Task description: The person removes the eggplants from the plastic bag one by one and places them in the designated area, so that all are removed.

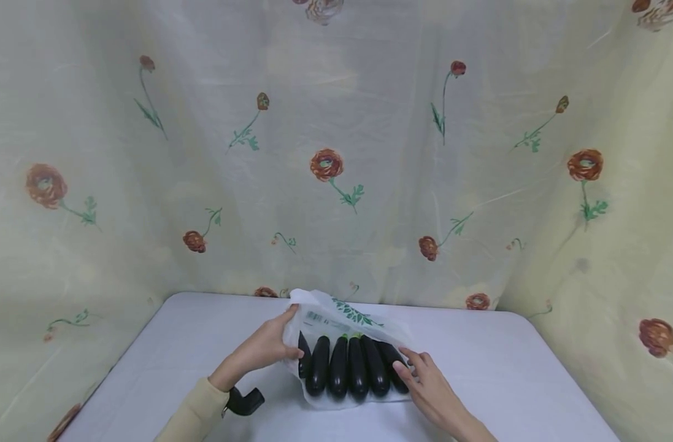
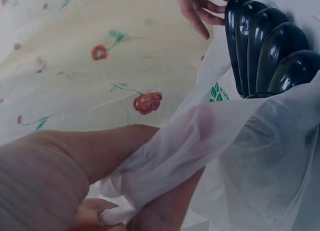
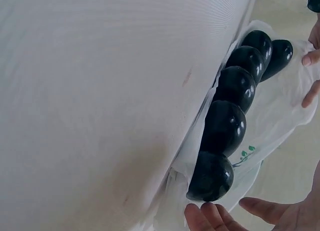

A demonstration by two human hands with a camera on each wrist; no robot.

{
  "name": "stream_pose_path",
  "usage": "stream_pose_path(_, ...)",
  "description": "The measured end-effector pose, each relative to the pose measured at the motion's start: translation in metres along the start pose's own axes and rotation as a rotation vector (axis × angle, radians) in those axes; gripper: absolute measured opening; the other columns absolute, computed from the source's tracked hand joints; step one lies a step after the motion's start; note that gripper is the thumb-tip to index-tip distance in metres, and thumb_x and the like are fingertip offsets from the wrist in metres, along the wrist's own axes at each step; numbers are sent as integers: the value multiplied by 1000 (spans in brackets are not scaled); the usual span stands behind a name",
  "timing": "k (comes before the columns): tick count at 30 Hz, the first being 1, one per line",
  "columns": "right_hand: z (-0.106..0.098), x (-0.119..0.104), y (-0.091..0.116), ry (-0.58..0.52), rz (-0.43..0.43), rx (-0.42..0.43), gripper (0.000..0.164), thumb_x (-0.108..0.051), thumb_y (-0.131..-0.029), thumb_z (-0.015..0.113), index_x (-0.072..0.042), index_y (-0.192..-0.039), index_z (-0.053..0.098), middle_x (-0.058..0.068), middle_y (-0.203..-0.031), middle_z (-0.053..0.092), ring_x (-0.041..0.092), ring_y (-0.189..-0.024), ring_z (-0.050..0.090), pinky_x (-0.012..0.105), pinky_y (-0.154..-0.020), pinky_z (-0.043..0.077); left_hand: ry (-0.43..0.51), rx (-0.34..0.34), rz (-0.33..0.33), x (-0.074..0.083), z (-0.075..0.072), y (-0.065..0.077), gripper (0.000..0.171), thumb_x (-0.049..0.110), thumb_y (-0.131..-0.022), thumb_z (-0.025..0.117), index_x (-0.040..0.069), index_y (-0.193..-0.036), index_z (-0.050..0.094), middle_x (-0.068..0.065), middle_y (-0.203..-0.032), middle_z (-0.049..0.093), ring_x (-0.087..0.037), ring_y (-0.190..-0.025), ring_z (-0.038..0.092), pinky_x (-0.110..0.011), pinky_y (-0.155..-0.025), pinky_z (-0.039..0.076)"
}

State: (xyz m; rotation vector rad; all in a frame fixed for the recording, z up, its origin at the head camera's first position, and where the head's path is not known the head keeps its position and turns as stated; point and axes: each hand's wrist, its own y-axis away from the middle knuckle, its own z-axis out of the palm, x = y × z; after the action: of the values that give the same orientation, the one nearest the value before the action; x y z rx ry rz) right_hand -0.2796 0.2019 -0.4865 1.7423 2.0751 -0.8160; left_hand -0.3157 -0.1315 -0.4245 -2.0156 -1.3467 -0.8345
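A white translucent plastic bag (image 1: 327, 403) with green leaf print lies on the table, its mouth facing me. Inside is a row of several dark, glossy eggplants (image 1: 338, 368), side by side, rounded ends toward me. My left hand (image 1: 267, 344) pinches the bag's left edge; in the left wrist view the film of the bag drapes over its thumb and fingers. At the bag's right side is my right hand (image 1: 432, 387), thumb and fingers apart, beside the rightmost eggplant (image 3: 212, 177). Whether its fingertips touch the bag is unclear.
The table (image 1: 480, 350) has a white cover and rounded far corners. Behind it and at both sides hangs a pale flowered curtain (image 1: 380, 202). A black strap (image 1: 245, 402) sits at the left wrist, below a cream sleeve (image 1: 195, 411).
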Motion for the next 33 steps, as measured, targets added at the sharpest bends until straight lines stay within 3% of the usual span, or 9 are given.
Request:
stream_pose_path(9, 0, 3, -5, -30, 0, 2, 47, -41, -101, 44, -9, -133, 57, 5, -100, 59, 13, -84, 54, 35, -79, 46, 12, -40, -36, 3, -3, 0, 101, 6, -73, 81, 4, -153, 20, -20, -139, 51, -26, -98, 55, -39, -74, 55)
stream_pose_path(17, -2, 5, -11, -43, 35, -18, 50, -43, -103, 37, -7, -128, 60, 12, -111, 66, 27, -104, 61, 49, -94, 46, -34, -66, -69, 4, -7, 3, 103, 6, -70, 83, 0, -152, 21, -20, -128, 57, -23, -92, 55, -38, -72, 53)
stream_pose_path(22, -4, 7, -16, -70, 47, -25, 51, -43, -103, 34, -6, -125, 62, 12, -109, 67, 30, -106, 61, 50, -95, 45, -33, -79, -77, 5, -8, 4, 104, 5, -70, 83, -1, -152, 20, -20, -124, 58, -23, -90, 55, -38, -71, 53)
stream_pose_path(29, -6, 7, -19, -90, 67, -31, 46, -44, -103, 33, -11, -102, 65, 6, -97, 67, 25, -98, 62, 45, -88, 47, -28, -95, -69, 3, -6, 3, 104, 4, -71, 82, -1, -152, 17, -23, -129, 55, -24, -91, 54, -38, -71, 53)
stream_pose_path(33, -6, 9, -19, -118, 60, -33, 50, -44, -104, 31, -8, -112, 66, 10, -104, 69, 30, -103, 63, 48, -92, 48, -22, -100, -69, 2, -5, 3, 104, 4, -71, 82, -2, -152, 17, -23, -129, 54, -24, -91, 54, -38, -70, 53)
